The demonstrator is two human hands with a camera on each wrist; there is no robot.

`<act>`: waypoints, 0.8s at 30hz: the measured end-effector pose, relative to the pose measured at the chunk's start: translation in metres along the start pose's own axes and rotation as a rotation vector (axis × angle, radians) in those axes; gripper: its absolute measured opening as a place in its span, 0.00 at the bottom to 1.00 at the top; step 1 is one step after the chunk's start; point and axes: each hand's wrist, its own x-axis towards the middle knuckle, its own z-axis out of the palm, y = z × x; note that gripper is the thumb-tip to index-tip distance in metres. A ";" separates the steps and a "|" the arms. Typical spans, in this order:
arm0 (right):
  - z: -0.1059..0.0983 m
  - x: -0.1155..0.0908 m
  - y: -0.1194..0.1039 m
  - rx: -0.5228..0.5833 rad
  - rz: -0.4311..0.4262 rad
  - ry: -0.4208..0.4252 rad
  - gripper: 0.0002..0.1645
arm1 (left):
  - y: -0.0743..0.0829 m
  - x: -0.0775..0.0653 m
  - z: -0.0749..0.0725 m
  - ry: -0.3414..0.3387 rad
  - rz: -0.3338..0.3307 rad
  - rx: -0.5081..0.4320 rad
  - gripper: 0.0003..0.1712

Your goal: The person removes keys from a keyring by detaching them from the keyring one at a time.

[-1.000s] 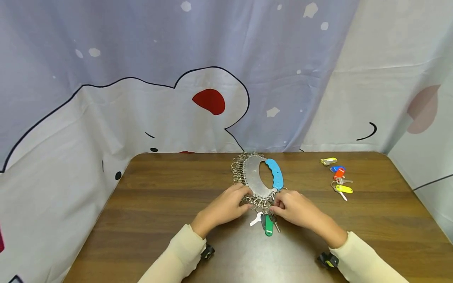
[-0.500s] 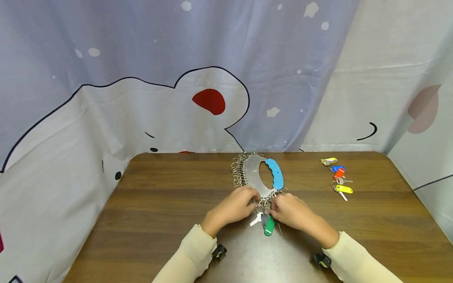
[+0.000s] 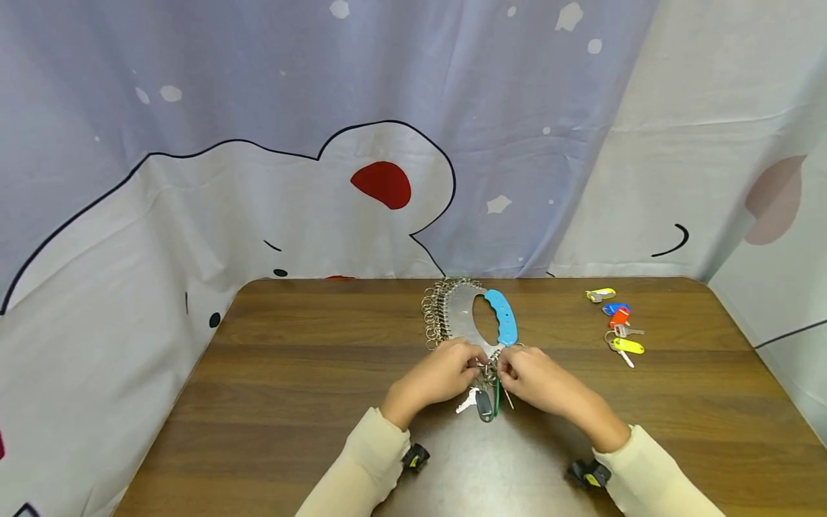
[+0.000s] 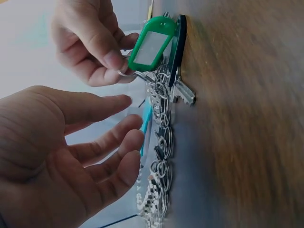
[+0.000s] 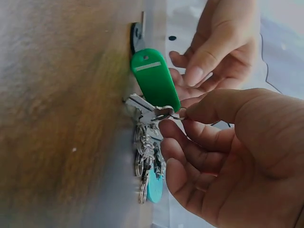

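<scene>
A crescent metal key holder (image 3: 461,316) with a blue handle (image 3: 504,317) lies on the table, its curved edge hung with many clips and split rings. At its near end my right hand (image 3: 536,377) pinches a split ring (image 5: 176,117) between thumb and index finger. A green key tag (image 5: 156,80) and a silver key (image 5: 141,105) hang from that ring. My left hand (image 3: 446,370) is beside the near rings, fingers loosely bent and apart in the left wrist view, with nothing between them. Close by lie a black key tag (image 3: 484,406) and another key (image 3: 467,401).
On the right of the wooden table (image 3: 310,402) lie tagged keys: a yellow tag (image 3: 602,294), a blue tag (image 3: 614,309), a red tag (image 3: 619,317) and a nearer yellow tag (image 3: 629,346). A patterned curtain (image 3: 258,86) hangs behind the table's back edge.
My left hand has moved right, towards my right hand. The green tag, flat on the table before, now stands on edge, lifted by the ring in my right hand.
</scene>
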 end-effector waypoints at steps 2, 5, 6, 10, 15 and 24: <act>-0.002 0.000 0.000 0.027 -0.009 -0.002 0.09 | -0.001 0.003 0.002 0.002 0.009 -0.016 0.12; -0.004 0.001 0.000 0.076 -0.004 -0.014 0.08 | -0.003 0.007 0.005 0.008 0.020 -0.034 0.15; -0.005 0.001 0.000 0.089 -0.002 -0.022 0.08 | -0.004 0.008 0.006 0.010 0.021 -0.039 0.15; -0.007 0.003 0.002 0.131 0.006 -0.044 0.06 | -0.007 0.011 0.009 0.013 0.015 -0.062 0.14; -0.009 0.006 0.006 0.178 0.002 -0.038 0.03 | -0.009 0.015 0.012 0.046 -0.002 -0.107 0.09; -0.009 0.011 0.010 0.226 0.015 -0.001 0.03 | -0.011 0.019 0.016 0.106 -0.044 -0.192 0.04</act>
